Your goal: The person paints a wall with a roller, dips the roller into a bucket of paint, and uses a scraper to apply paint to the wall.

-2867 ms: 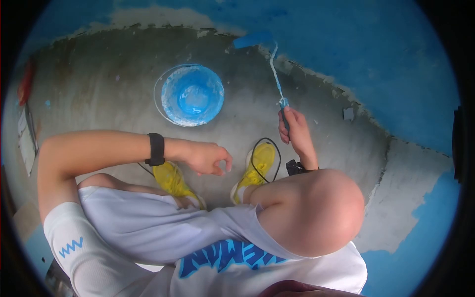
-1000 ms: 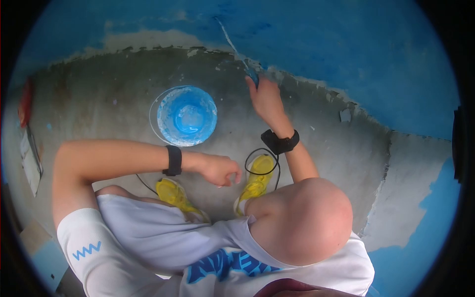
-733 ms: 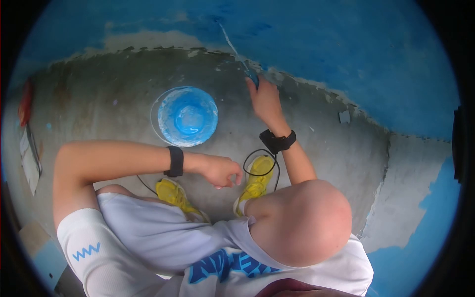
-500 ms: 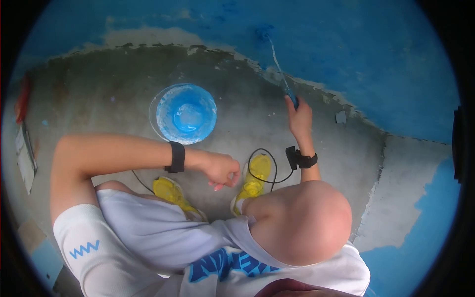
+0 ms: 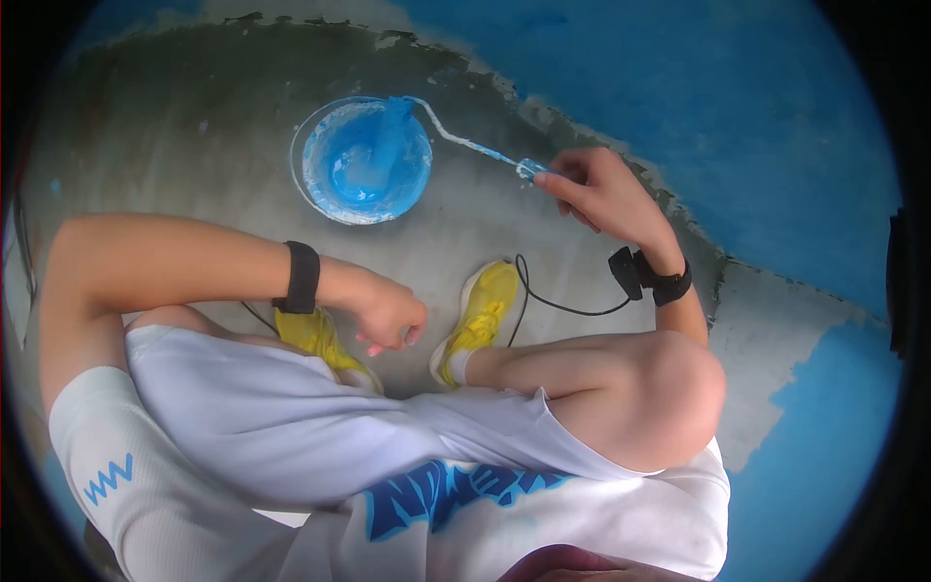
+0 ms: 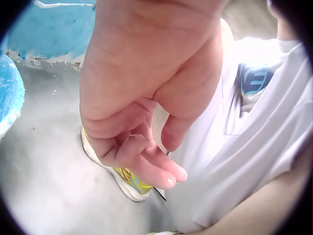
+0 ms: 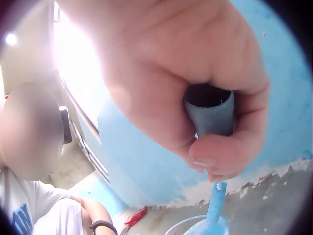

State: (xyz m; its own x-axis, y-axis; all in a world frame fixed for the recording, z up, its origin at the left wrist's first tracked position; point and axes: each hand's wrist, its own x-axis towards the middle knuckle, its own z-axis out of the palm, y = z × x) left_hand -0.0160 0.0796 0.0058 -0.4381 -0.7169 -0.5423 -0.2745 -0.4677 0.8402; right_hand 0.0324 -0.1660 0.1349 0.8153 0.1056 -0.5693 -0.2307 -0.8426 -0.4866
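Note:
My right hand (image 5: pixel 606 194) grips the dark handle (image 7: pixel 212 115) of a paint roller (image 5: pixel 393 141). Its white-spattered wire frame reaches left, and the blue-coated roller sleeve lies over the rim and inside a bucket (image 5: pixel 316 179). Blue paint pools at the bucket's bottom, and its rim is crusted with dried paint. In the right wrist view the fingers curl round the handle, with the bucket (image 7: pixel 208 227) below. My left hand (image 5: pixel 388 310) hangs above the floor between the shoes, fingers loosely bent and holding nothing; the left wrist view shows the same hand (image 6: pixel 151 98).
A blue wall (image 5: pixel 698 107) with a ragged, chipped lower edge curves behind the bucket. Yellow shoes (image 5: pixel 490 301) stand on the grey floor (image 5: pixel 223 155). A black cable (image 5: pixel 582 312) loops from the right wrist towards the right shoe. A bent knee (image 5: pixel 669 398) is under the right forearm.
The roller has come off the wall, down and left into the bucket. My right hand has moved right and turned the handle sideways. The left hand still hangs free.

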